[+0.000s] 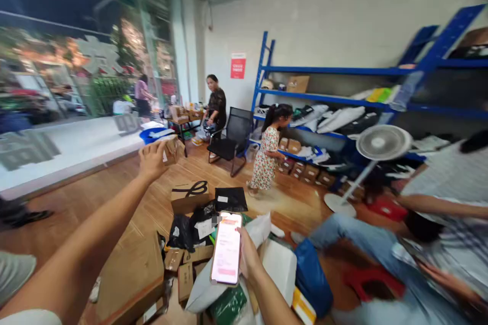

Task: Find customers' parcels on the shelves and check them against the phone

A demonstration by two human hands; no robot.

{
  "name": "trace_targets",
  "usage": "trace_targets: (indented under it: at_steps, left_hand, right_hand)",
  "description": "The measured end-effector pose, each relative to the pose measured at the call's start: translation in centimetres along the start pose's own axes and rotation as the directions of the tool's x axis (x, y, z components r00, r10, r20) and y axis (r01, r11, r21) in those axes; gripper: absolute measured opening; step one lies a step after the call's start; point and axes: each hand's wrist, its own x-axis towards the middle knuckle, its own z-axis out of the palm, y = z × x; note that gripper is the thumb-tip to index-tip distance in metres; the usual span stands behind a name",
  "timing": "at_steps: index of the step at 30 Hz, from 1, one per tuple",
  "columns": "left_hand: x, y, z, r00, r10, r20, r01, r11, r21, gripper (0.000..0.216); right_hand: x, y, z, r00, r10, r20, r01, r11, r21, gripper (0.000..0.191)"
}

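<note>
My left hand (152,160) is stretched far out in front of me, fingers closed around a small brown cardboard parcel (174,150) held up in the air. My right hand (248,254) grips a smartphone (227,249) upright, its pink-white screen lit and facing me. Below both hands lies a heap of parcels (198,259) on the wooden floor: brown boxes, black plastic mailers and white bags.
A person in jeans and a striped top (419,244) sits close on my right. A child in a floral dress (267,155) stands by blue shelving (343,96) stacked with packages. A white floor fan (381,144), a black chair (232,142), a seated person (215,106) and a glass front (76,86) lie beyond.
</note>
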Motion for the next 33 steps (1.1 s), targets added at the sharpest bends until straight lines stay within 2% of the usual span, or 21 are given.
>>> trace_targets:
  at_steps: [3,6,11,16,22,28,33]
  left_hand:
    - [5.0,-3.4,2.6,0.992,0.127,0.022,-0.125,0.989,-0.078,0.077]
    - [8.4,-5.8,4.6,0.967,0.255,0.019,-0.25,0.957,-0.146,0.074]
    - [11.0,-7.3,7.2,0.943,0.333,-0.017,-0.329,0.921,-0.21,0.073]
    - [12.2,-7.2,9.4,0.922,0.387,-0.01,-0.377,0.892,-0.25,0.075]
    - [13.8,-6.9,11.6,0.92,0.391,-0.006,-0.378,0.884,-0.276,0.074]
    - [15.0,-7.2,13.5,0.909,0.416,-0.013,-0.403,0.871,-0.28,0.07]
    - [15.5,-7.3,14.8,0.895,0.445,-0.002,-0.428,0.859,-0.282,0.073]
  right_hand:
    - [1.4,1.2,5.4,0.995,-0.078,-0.07,0.081,0.996,0.04,0.033]
    - [2.6,2.4,9.6,0.983,-0.131,-0.126,0.135,0.991,0.024,0.034]
    - [4.1,4.0,13.4,0.956,-0.23,-0.182,0.23,0.973,-0.021,0.036]
    - [5.5,4.6,15.3,0.944,-0.267,-0.197,0.266,0.963,-0.029,0.035]
    - [7.9,5.0,16.2,0.928,-0.257,-0.269,0.258,0.966,-0.032,0.032]
    - [9.9,5.2,17.0,0.91,-0.229,-0.345,0.226,0.973,-0.049,0.046]
    - [10.8,5.2,17.3,0.884,-0.179,-0.433,0.163,0.984,-0.076,0.041]
